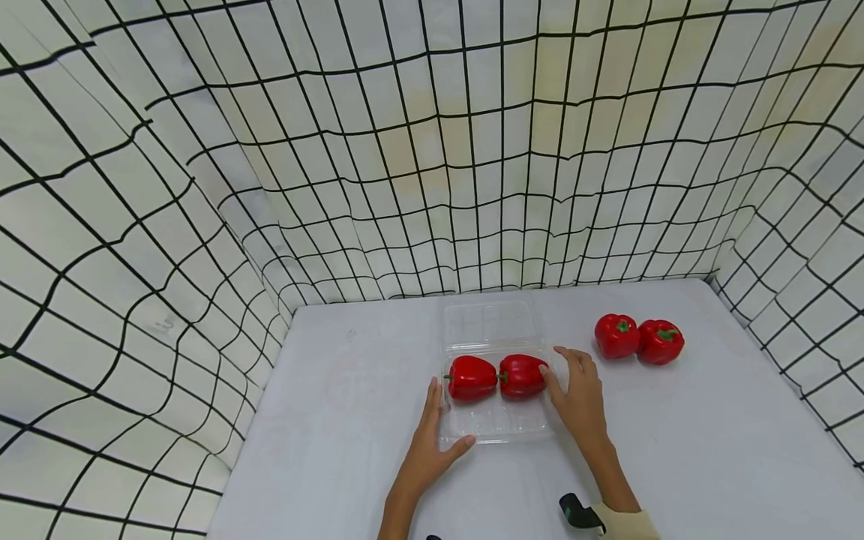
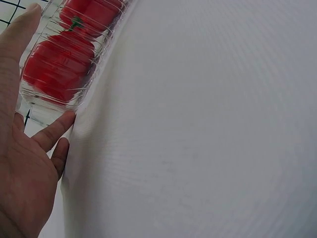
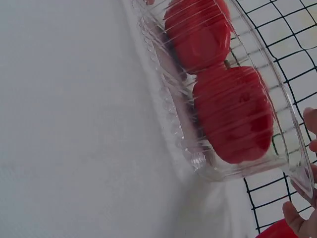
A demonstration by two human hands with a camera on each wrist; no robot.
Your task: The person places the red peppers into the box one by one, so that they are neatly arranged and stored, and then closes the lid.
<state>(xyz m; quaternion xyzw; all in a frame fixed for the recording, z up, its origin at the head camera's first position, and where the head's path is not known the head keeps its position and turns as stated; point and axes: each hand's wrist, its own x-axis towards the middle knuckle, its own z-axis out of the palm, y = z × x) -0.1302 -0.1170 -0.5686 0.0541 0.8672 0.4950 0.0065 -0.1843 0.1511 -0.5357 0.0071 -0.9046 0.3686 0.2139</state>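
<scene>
A clear plastic clamshell box [image 1: 499, 429] lies on the table with its lid [image 1: 491, 322] folded back flat. Two red bell peppers sit side by side in its tray: the left pepper [image 1: 472, 379] and the right pepper [image 1: 523, 376], stems pointing left. My left hand [image 1: 430, 446] rests along the box's left side, fingers extended and thumb spread by the front rim. At the right side is my right hand [image 1: 579, 394], its thumb tip at the right pepper's end and its fingers loosely bent beyond the box edge. Both wrist views show the peppers through the ribbed wall.
Two more red bell peppers, one [image 1: 616, 335] and its neighbour [image 1: 660, 342], stand together at the back right of the white table [image 1: 337, 397]. A black wire grid [image 1: 432, 180] over pale sheeting borders the table at the back and sides.
</scene>
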